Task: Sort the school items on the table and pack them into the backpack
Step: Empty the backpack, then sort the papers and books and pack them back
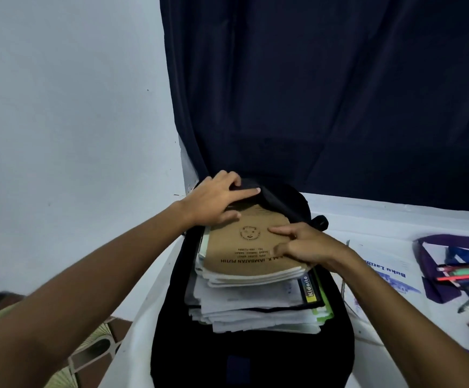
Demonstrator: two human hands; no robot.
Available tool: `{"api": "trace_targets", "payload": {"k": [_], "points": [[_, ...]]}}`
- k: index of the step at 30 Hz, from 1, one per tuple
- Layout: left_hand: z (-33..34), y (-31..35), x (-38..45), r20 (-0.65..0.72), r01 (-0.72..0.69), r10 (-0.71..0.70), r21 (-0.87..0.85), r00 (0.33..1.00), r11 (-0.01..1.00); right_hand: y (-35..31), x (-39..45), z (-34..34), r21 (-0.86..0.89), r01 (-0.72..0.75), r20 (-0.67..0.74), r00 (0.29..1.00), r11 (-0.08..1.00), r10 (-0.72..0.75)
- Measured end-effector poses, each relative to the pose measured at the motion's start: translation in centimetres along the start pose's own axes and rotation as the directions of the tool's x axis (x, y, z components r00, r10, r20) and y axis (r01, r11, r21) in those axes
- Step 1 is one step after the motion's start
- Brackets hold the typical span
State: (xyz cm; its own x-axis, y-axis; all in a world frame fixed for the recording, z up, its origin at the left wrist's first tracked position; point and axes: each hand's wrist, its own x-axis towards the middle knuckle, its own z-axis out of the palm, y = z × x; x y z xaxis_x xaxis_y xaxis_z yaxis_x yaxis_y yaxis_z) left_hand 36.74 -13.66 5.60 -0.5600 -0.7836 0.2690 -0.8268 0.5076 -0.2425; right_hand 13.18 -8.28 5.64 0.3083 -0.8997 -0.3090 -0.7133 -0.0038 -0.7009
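A black backpack (255, 357) lies flat on the white table (390, 219), with a stack of books (255, 298) half inside its opening. The topmost is a brown exercise book (253, 250). The left hand (213, 203) pinches the bag's upper flap, lifting it. The right hand (303, 245) presses flat, fingers spread, on the brown cover. Further right lies a purple pencil case (451, 264), apparently open, with pens showing.

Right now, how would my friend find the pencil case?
Start at the black backpack lying open on the white table, stuffed with books. Look right, past the white workbook with blue writing. The pencil case is the open purple pouch with pens poking out, the only purple thing there.
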Motion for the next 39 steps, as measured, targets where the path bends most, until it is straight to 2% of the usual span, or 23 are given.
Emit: {"api": "trace_targets", "payload": {"k": [1,2,3,5,7,8,10,12,16,19,24,27,35,39], "points": [[0.9,-0.2,0.1,-0.004,-0.034,0.034,0.037,0.999,0.999,-0.5,-0.5,0.2,-0.278,0.015,-0.069,0.997,0.961,-0.035],[1.6,-0.5,0.3,0.014,-0.032,0.031,0.055,0.999,0.998,-1.1,-1.2,0.4,-0.529,0.016,-0.142,0.984,0.849,-0.107],[1.9,-0.6,0.5,0.047,-0.018,0.016,0.056,0.999,0.998,-1.5,-1.8,0.8,-0.686,0.023,-0.171,0.966,0.727,-0.192],[2.4,-1.0,0.8,0.123,-0.001,-0.004,0.040,0.992,0.999,-1.3,-2.5,1.8,-0.772,0.167,-0.061,0.941,0.614,-0.332],[2.5,-1.5,1.4,0.171,-0.006,0.002,0.022,0.985,1.000,-0.2,-2.5,3.3,-0.756,0.349,0.129,0.909,0.554,-0.397],[2.4,-1.8,1.7,0.194,-0.016,0.008,0.035,0.981,0.999,0.6,-2.1,4.3,-0.766,0.383,0.169,0.895,0.517,-0.413],[1.9,-2.4,2.3,0.244,-0.043,0.024,0.071,0.969,0.997,2.3,-1.1,5.9,-0.823,0.359,0.135,0.876,0.440,-0.462],[1.1,-2.9,2.9,0.276,-0.064,0.045,0.061,0.960,0.996,2.8,-0.5,6.4,-0.864,0.299,0.118,0.902,0.404,-0.416],[0.0,-4.3,4.2,0.260,-0.104,0.100,0.003,0.960,0.995,2.7,1.1,5.8,-0.861,0.311,0.103,0.882,0.402,-0.461],[-0.6,-5.0,5.2,0.247,-0.116,0.126,-0.055,0.961,0.992,2.4,3.0,4.9,-0.844,0.310,0.112,0.901,0.439,-0.420],[-0.9,-5.7,6.1,0.256,-0.131,0.152,-0.095,0.955,0.987,0.9,5.6,3.7,-0.841,0.343,0.133,0.880,0.417,-0.455],[-0.9,-5.8,6.3,0.279,-0.124,0.146,-0.096,0.949,0.988,0.5,6.8,3.5,-0.824,0.353,0.110,0.868,0.444,-0.485],[-0.6,-5.9,6.4,0.266,-0.099,0.120,-0.092,0.956,0.991,-0.1,9.4,3.2,-0.743,0.360,0.125,0.903,0.565,-0.411],[-0.8,-5.0,5.9,0.273,-0.062,0.095,-0.126,0.957,0.990,0.4,7.6,2.5,-0.679,0.396,0.100,0.884,0.618,-0.458]]}}
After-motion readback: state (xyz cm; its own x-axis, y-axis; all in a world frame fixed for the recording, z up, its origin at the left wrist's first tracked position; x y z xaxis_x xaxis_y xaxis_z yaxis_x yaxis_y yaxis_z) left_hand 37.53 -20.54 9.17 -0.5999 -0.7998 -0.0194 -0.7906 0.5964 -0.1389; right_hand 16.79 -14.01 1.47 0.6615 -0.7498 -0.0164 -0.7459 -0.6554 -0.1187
